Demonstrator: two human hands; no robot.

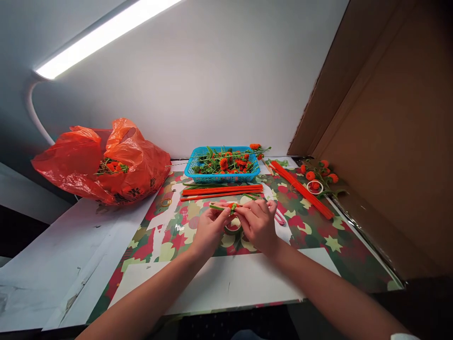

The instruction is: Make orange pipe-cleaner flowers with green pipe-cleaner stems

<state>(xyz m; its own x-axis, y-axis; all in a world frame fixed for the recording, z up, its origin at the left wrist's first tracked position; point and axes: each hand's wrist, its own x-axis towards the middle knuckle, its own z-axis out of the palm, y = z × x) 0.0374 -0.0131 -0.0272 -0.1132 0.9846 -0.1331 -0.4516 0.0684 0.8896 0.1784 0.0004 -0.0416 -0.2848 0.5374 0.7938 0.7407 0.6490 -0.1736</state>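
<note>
Stem (222, 206), green with an orange tip, held level over the table (226, 283) centre; left hand (208, 231) and right hand (258, 226) both pinch it. Risk: thin stem may slip or kink between fingertips; tape roll (232, 228) beneath could get knocked.

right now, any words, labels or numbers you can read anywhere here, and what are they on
None can be read for certain.
Orange plastic bag: dark printed characters low on its front, too small and creased to read.
Patterned table cover: a tiny white mark left of the left hand, too blurred to read.
Blue basket, orange pipe cleaners, and the piece held by both hands, right hand included: no text visible.
</note>
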